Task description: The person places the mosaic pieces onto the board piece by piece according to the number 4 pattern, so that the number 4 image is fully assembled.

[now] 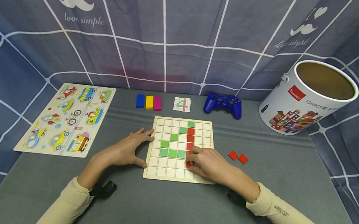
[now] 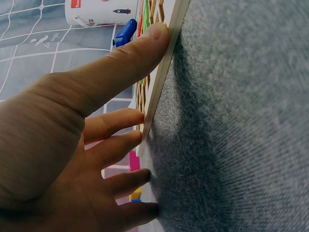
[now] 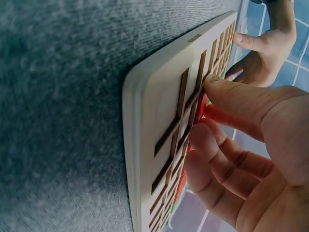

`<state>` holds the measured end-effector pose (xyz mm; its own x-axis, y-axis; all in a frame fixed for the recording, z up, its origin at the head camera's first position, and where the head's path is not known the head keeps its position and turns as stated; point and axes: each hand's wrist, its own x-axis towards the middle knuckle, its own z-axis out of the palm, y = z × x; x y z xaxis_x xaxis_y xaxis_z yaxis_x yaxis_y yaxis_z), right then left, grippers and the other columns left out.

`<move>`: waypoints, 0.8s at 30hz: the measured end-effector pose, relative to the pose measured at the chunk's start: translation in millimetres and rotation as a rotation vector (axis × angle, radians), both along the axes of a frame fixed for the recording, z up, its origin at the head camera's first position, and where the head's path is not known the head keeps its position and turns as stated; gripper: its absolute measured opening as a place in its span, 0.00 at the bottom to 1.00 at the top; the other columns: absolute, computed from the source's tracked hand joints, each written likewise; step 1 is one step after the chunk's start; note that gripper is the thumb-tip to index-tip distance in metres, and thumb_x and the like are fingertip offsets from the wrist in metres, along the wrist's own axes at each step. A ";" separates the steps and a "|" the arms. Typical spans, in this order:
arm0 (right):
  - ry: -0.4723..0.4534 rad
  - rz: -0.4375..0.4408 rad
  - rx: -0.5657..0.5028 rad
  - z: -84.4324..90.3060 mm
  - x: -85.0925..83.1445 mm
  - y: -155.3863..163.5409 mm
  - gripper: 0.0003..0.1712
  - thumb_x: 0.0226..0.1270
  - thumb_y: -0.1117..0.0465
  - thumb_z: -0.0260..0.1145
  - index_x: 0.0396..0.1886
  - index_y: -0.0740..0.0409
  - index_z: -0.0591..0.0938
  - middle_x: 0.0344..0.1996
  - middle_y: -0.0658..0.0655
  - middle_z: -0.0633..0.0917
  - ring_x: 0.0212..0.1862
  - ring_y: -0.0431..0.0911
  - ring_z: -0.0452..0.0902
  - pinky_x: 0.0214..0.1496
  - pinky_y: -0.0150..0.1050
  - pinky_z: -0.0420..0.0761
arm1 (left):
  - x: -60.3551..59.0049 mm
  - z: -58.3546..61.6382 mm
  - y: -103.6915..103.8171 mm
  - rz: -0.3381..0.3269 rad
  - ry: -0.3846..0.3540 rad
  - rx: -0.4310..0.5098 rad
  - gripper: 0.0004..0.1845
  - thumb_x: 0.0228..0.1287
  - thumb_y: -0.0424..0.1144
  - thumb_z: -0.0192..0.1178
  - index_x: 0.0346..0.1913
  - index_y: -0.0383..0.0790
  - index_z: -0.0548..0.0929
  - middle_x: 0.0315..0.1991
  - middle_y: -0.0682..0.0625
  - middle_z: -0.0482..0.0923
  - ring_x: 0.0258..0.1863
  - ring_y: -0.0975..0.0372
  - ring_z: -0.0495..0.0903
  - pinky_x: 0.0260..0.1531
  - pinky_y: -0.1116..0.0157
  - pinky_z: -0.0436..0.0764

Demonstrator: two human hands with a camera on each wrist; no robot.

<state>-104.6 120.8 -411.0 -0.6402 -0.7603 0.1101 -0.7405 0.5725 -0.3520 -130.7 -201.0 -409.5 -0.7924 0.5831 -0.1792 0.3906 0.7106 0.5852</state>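
Note:
A wooden grid board lies on the grey table, with several green tiles and a column of red tiles set in its squares. My left hand rests at the board's left edge, fingers spread, thumb touching the rim near the lower corner. Low in the red column, my right hand pinches a red tile between thumb and fingers at a square; the fingers partly cover it. To the right of the board lie two loose red tiles.
Behind the board are blue, yellow and pink blocks, a small pattern card and a blue game controller. A vehicle puzzle board lies at left. A large white bucket stands at right, before a grid-patterned curtain.

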 end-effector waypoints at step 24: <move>0.044 -0.361 0.122 6.4 -9.7 107.2 0.22 0.49 0.55 0.82 0.44 0.57 0.87 0.34 0.51 0.81 0.25 0.40 0.70 0.22 0.37 0.71 | -1.6 -0.9 0.6 -0.001 -0.005 0.002 0.51 0.43 0.45 0.82 0.72 0.36 0.70 0.79 0.47 0.51 0.77 0.42 0.44 0.70 0.35 0.46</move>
<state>-114.2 228.0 -404.6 -0.8660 -0.4957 0.0655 -0.4960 0.8352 -0.2373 -132.3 -200.3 -410.4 -0.7909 0.5843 -0.1821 0.3884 0.7092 0.5884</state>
